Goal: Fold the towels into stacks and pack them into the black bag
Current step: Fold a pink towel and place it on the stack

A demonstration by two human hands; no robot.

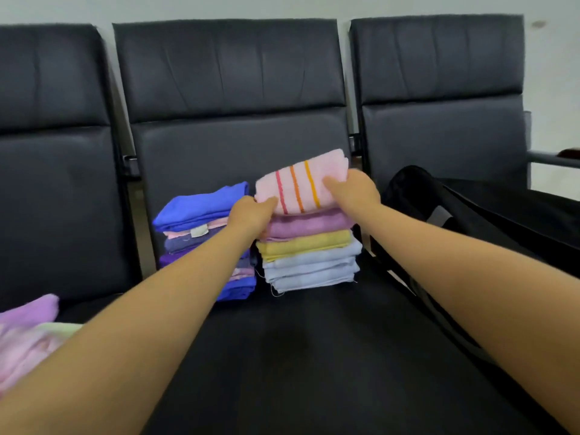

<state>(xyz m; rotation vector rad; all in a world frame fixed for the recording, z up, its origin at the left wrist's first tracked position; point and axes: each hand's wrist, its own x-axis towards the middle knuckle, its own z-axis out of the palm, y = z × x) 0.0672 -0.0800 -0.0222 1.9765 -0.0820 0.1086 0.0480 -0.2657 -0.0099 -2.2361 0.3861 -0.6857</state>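
A folded pink towel (301,186) with red, orange and yellow stripes lies on top of a stack of folded towels (309,255) in purple, yellow and pale blue on the middle seat. My left hand (249,215) grips its left edge and my right hand (353,189) grips its right edge. A second stack (201,221), topped by a bright blue towel, stands just to the left, partly hidden by my left forearm. The black bag (445,211) lies on the right seat.
Three black padded seats (232,89) stand in a row against a pale wall. Unfolded purple, pink and pale green towels (28,331) lie on the left seat. A metal armrest (552,158) juts out at the far right.
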